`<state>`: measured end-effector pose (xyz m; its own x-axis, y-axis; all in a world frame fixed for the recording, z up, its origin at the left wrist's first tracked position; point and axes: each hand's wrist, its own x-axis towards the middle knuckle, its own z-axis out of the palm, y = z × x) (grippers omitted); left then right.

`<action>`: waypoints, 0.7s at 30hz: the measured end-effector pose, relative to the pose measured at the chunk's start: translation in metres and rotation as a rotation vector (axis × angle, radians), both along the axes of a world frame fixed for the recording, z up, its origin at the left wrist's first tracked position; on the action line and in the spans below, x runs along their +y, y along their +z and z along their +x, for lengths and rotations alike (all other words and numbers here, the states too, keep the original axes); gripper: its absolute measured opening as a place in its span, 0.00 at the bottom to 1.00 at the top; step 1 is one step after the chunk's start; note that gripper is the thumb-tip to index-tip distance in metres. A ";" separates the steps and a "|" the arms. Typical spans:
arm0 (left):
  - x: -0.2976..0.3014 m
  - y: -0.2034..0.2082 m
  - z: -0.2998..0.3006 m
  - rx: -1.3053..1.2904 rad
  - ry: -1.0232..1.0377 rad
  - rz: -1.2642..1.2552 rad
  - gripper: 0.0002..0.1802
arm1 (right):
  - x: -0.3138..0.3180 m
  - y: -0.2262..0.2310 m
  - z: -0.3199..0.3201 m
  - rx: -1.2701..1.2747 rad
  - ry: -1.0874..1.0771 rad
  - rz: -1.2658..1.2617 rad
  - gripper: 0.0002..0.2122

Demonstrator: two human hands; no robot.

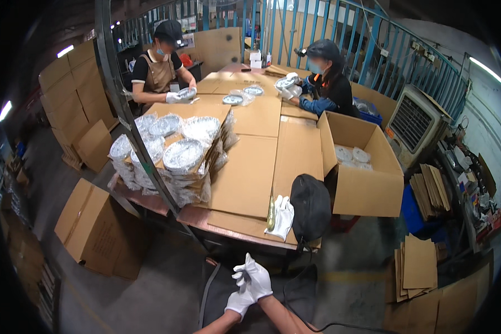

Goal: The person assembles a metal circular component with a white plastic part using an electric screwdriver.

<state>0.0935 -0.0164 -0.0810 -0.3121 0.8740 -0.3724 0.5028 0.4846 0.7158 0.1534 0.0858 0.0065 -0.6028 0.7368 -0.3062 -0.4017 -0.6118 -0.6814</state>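
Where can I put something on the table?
Bare cardboard lies between the wrapped stacks and the open box. Crowded spots are the left side, under those stacks, and the near right corner, with a white glove and black item.

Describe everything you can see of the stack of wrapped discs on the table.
The stack of wrapped discs is made of round, silvery-grey pieces in crinkled, shiny clear film that looks like plastic. They lie roughly flat in several layers, with brown cardboard sheets between them; loose film bunches along the sides. It rests at the near left corner of the cardboard-covered table, partly hidden by a dark post. Nobody is seen touching it.
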 end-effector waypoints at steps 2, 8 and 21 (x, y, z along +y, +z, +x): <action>-0.002 0.009 0.002 -0.106 0.074 -0.059 0.22 | -0.002 0.004 -0.003 -0.074 0.007 0.005 0.28; 0.003 0.058 0.018 -0.211 0.264 0.191 0.23 | 0.009 0.017 -0.004 -0.043 0.073 0.021 0.39; -0.002 0.054 0.009 0.508 -0.339 0.502 0.13 | 0.020 0.050 -0.008 0.343 -0.064 -0.128 0.21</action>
